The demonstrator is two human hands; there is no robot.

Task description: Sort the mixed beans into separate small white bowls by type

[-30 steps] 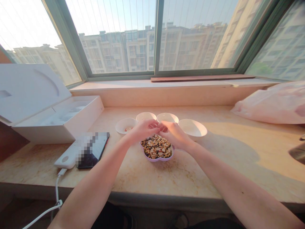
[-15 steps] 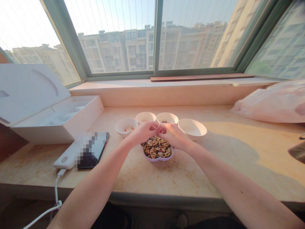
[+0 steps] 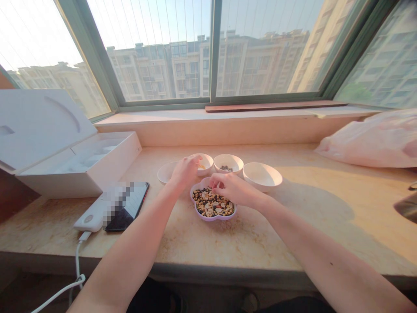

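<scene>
A purple scalloped dish (image 3: 216,218) holds a mix of black beans, yellow beans and pale, flat nut halves. Over its back right part is my right hand (image 3: 233,187), the fingers bent together at the mix; anything between them is too small to make out. My left hand (image 3: 186,173) reaches to the left rim of a white bowl (image 3: 208,166) with some yellow pieces inside. Its fingertips are drawn together, and what they hold is hidden. Partly behind that hand stands another white bowl (image 3: 165,173). A third white bowl (image 3: 235,161) contains dark beans.
At the right end of the row is a fourth white bowl (image 3: 262,174). To the left lie a phone (image 3: 128,208), a white power bank (image 3: 91,216) with a cable, and an open white box (image 3: 87,174). A plastic bag (image 3: 371,141) rests at the right, below the window.
My hands were together above the back of the purple dish and have parted. The left moved left and away to the bowl with yellow pieces; the right came lower over the mix.
</scene>
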